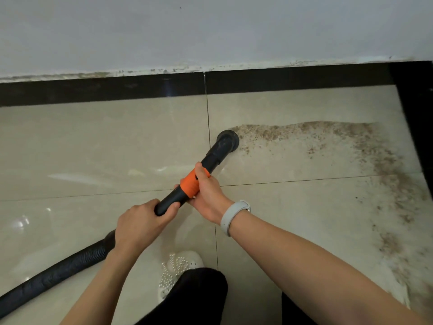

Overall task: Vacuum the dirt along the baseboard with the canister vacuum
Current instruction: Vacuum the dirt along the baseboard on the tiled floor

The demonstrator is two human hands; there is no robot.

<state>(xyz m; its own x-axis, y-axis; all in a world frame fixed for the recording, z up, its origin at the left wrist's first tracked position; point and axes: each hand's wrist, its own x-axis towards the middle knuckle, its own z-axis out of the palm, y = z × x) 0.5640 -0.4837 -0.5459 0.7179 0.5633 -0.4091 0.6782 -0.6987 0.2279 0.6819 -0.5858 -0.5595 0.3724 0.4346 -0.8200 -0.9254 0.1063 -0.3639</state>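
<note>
A black vacuum wand with an orange collar [191, 182] slants up and to the right across the tiled floor. Its round nozzle [227, 140] rests on the tile at the left end of a band of brown dirt [304, 132]. That dirt runs right, then curves down along the black baseboard [417, 137] at the right. My left hand [140, 227] grips the wand's lower black end where the ribbed hose [58, 270] joins. Around the orange collar my right hand [207, 193] is wrapped, a grey band on its wrist. The canister is out of view.
A second black baseboard [103, 90] runs along the foot of the grey wall [210, 31] at the top. The hose trails off to the lower left. My foot in a white beaded shoe [180, 268] and a dark trouser leg stand below the hands.
</note>
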